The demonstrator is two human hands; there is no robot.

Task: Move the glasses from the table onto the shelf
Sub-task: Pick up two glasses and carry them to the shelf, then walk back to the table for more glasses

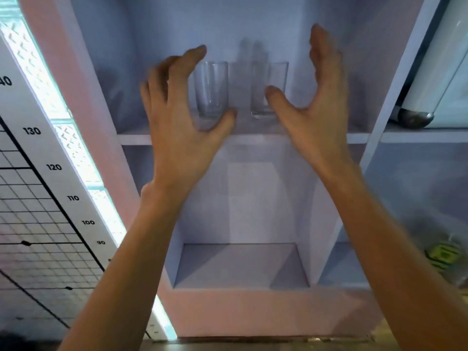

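Two clear glasses stand upright, side by side, on the upper shelf board [354,138] of a pale cabinet. The left glass [211,88] has my left hand [182,117] curled loosely around it, fingers spread and thumb low by its base, not gripping. The right glass [271,82] stands just behind the thumb of my right hand [319,112], whose palm faces left with fingers straight up and apart from the glass. Both hands hold nothing.
Below the shelf board is a second open compartment [240,264]. On the right, another compartment holds a white appliance with a metal base [415,119], and green packaging [440,257] lies lower down. A height scale with numbers [54,167] and a lit strip run along the left.
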